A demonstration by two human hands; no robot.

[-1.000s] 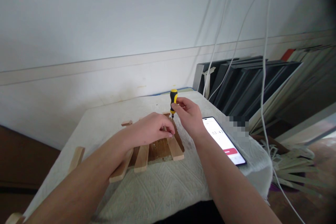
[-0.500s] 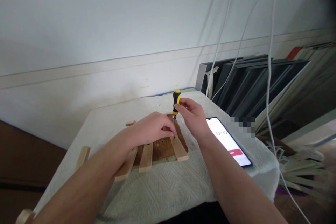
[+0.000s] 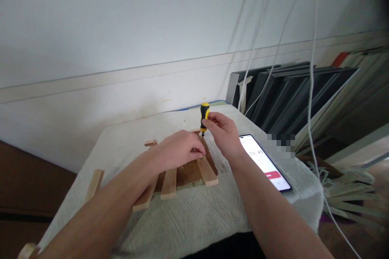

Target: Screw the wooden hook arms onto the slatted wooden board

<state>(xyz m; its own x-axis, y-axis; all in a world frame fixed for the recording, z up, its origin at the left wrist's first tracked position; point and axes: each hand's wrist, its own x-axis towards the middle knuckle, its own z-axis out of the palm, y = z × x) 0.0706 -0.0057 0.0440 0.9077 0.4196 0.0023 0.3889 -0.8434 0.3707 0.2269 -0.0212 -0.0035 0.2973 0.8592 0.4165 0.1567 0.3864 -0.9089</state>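
A brown wooden board [image 3: 189,170] with pale wooden slats [image 3: 169,183] laid across it rests on a white-clothed table [image 3: 188,218]. My right hand [image 3: 223,134] grips a yellow-and-black screwdriver [image 3: 204,115], held upright with its tip down on the rightmost slat [image 3: 208,172]. My left hand [image 3: 175,150] lies over the slats with fingers pinched close to the screwdriver tip; whatever they pinch is too small to make out.
A phone [image 3: 265,162] with a lit timer screen lies to the right of the board. A loose slat [image 3: 95,182] lies at the left, another [image 3: 26,250] at the bottom-left corner. White cables [image 3: 310,68] hang at the right, over dark panels [image 3: 288,97] leaning on the wall.
The view has shifted slightly. Both hands stay at the same slat, with the screwdriver still upright; the phone timer has advanced.
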